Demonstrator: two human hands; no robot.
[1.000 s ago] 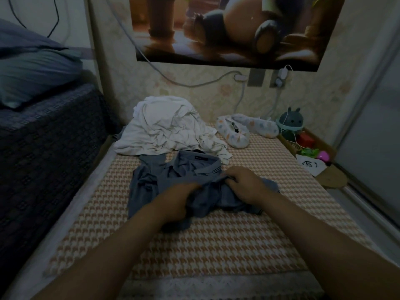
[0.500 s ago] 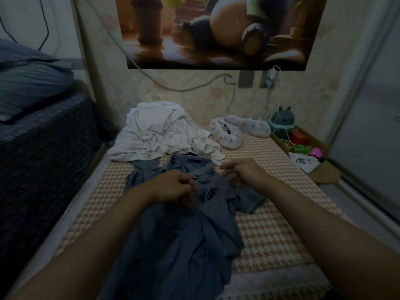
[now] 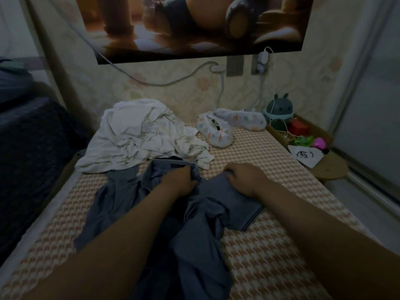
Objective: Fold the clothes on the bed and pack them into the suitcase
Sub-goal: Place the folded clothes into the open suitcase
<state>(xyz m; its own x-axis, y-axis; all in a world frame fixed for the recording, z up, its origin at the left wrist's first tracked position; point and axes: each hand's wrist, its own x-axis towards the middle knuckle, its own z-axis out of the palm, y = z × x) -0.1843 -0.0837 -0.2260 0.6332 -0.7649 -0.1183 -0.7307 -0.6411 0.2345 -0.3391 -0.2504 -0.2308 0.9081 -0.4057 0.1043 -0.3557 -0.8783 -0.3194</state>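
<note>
Dim bedroom, seen from above and behind two bare forearms that reach forward over a bed [image 3: 270, 245] covered in an orange and cream houndstooth spread; a grey-blue shirt [image 3: 194, 245] lies crumpled down the middle of the bed, its collar toward the far wall and its lower part bunched near the viewer, with one short sleeve spread out to the right.

Left hand [image 3: 179, 180] rests at the collar, its fingers [image 3: 191, 173] curled and gripping the collar's edge; right hand [image 3: 244, 178] sits just beside it at the shirt's right shoulder, its fingers [image 3: 230, 169] curled closed around a fold of the cloth; the two hands are near each other but apart.

Beyond the shirt and touching its collar lies a heap of white clothes [image 3: 140, 137], unfolded; to its right, a pair of pale patterned slippers [image 3: 218, 133] sits by the wall.

At the far right corner, off the bed, a round dark plush toy [image 3: 279, 109] with small ears stands beside small coloured objects and a sheet of paper [image 3: 305, 155] with a dark scribble; a large poster [image 3: 194, 24] hangs on the wall above, with a pale cable [image 3: 151, 82] drooping beneath it; a dark blanket [image 3: 32, 137] fills the left edge.
</note>
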